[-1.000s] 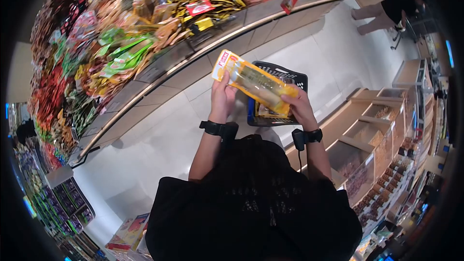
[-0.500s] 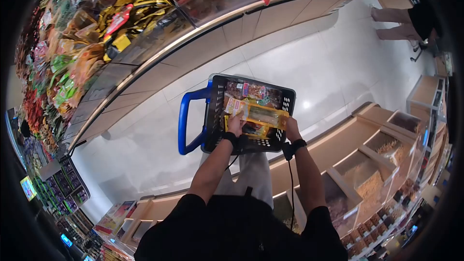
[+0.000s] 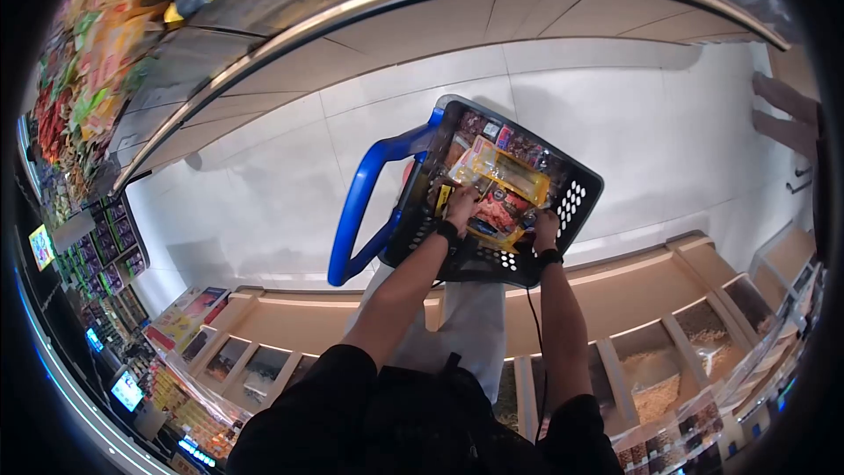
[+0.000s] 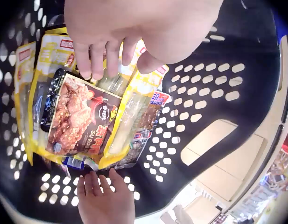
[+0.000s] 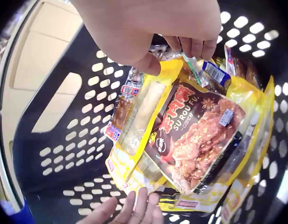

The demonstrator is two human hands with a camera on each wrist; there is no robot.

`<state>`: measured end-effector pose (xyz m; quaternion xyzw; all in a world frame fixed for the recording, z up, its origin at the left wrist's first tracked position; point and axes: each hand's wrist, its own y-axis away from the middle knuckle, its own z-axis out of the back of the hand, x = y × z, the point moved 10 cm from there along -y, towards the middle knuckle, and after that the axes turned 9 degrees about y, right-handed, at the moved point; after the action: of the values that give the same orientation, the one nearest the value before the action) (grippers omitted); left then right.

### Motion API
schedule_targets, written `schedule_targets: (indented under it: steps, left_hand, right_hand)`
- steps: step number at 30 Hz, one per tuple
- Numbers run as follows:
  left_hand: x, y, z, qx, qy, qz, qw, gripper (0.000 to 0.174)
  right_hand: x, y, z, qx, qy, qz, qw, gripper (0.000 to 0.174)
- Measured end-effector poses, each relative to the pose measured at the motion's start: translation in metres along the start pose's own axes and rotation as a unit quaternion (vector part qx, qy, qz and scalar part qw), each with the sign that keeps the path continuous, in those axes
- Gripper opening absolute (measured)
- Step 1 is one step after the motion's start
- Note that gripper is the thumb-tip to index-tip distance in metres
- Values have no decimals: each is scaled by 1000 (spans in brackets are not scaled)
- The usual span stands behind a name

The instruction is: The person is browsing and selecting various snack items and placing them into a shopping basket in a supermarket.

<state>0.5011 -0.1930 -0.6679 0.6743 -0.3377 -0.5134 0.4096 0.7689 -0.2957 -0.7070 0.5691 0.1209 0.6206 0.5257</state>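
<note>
Both hands are down inside a black shopping basket [image 3: 582, 178]. My left hand [image 3: 461, 208] reaches in from the handle side, its fingers extended at the ends of the yellow-edged clear packs [image 4: 130, 109]. Across from it, my right hand [image 3: 546, 230] has its fingertips right at the packs' other ends; in the left wrist view its fingers look straight. A dark snack pack [image 5: 195, 135] with a picture of meat and "SU ROU FU" on it lies face up among the yellow-edged packs. Dark brown snack packs [image 5: 121, 114] lie beside them, partly covered.
The basket's blue handle [image 3: 356, 202] stands out to the left. Past the basket is a tiled floor [image 3: 422, 123], with a shelf front [image 3: 387, 31] and bagged goods beyond. Wooden bulk bins [image 3: 651, 369] line the near side. Another person's legs [image 3: 787, 114] show far right.
The yellow-edged clear pack, held up in both hands earlier, has gone down into the basket among the other packs and been let go. The view has turned down toward the basket.
</note>
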Motion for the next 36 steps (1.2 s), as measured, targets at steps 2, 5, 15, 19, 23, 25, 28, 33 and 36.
schedule_targets:
  steps: [2,5,15,19,23,25,28,33,36]
  left_hand:
    - [25,10,2,98,-56,64,992,22]
    - [-55,131,-21,75,-61,5,995,24]
    - [-141,322,36,247,-117,27,962,32]
    - [-167,366,67,270,-116,13,956,32]
    - [-171,393,90,236,-170,-77,954,30]
    - [-178,399,92,227,-145,-122,955,28]
    - [-188,417,99,204,-91,-179,958,27]
    - [-209,439,124,188,-18,-240,952,26]
    - [-224,450,147,177,9,-264,948,25]
  right_hand:
    - [15,37,14,-40,28,29,998,19]
    - [72,125,14,69,53,-18,996,15]
    - [106,301,-9,206,-37,54,976,18]
    - [115,345,-35,248,-15,41,968,16]
    - [136,381,-46,259,40,99,960,18]
    - [167,395,-35,284,-16,169,943,17]
    - [191,404,-27,296,-87,168,936,21]
    - [193,413,-22,285,-80,148,944,22]
    - [215,433,-20,244,-28,150,958,21]
